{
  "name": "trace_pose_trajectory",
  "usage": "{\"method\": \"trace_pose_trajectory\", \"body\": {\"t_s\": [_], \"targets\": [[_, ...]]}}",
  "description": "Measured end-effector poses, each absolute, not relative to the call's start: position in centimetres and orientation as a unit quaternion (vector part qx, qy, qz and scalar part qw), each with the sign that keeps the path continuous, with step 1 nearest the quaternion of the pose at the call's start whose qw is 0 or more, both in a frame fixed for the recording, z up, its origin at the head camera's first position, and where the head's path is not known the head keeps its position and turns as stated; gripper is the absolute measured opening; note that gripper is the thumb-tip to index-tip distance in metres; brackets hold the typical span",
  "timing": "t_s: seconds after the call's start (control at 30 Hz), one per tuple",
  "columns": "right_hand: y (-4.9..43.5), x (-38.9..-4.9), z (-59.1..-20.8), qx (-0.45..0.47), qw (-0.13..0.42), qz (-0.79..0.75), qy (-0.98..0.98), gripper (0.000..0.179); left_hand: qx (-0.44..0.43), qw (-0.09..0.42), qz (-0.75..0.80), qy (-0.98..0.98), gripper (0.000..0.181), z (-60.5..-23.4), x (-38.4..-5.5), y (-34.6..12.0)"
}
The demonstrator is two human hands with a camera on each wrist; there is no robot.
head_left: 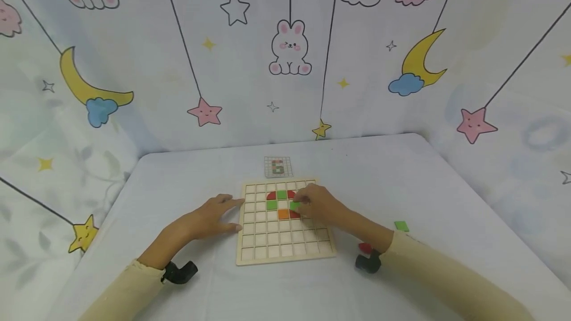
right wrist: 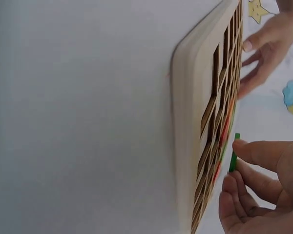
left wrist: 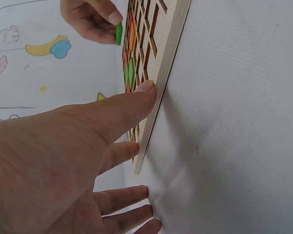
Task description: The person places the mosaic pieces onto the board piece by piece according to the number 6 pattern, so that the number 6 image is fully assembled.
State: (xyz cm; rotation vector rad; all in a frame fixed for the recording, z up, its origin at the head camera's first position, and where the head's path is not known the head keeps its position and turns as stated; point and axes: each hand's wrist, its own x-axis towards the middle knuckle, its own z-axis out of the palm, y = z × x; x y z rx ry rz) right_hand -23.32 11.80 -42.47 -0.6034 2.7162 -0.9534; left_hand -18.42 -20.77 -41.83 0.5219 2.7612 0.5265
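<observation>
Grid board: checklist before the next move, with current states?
1. Green tile pinched in right hand: ok.
2. Tile lifted off grid board: ok, gap shows in right wrist view.
3. Left hand touching board edge: ok, thumb and finger.
4. Cell under right hand free: cannot tell, covered.
5. Layout matches card: cannot tell, too small.
6. Spare green piece within the board: not ok, lies off it.

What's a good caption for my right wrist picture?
Right hand pinching a green tile above the board, left hand at its edge.
</observation>
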Motion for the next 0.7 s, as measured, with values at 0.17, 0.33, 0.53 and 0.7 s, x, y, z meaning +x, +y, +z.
{"method": "trace_pose_trajectory", "body": {"t_s": [0.17,0.33,0.53,0.7], "targets": [[9.4,-23.1,-42.7,-0.240,0.096,-0.315,0.913,0.023,0.187,0.133,0.188,0.955,0.075,-41.8,-18.2,-20.8],[7.9,-22.6,-42.7,-0.274,0.106,-0.298,0.908,0.025,0.187,0.133,0.190,0.954,0.075,-41.8,-18.3,-20.8],[7.0,-22.2,-42.2,-0.285,0.112,-0.271,0.913,0.018,0.186,0.136,0.187,0.955,0.075,-42.0,-18.4,-20.9],[6.5,-22.1,-42.0,-0.297,0.114,-0.275,0.907,0.013,0.191,0.131,0.193,0.954,0.074,-42.1,-18.4,-20.9]]}}
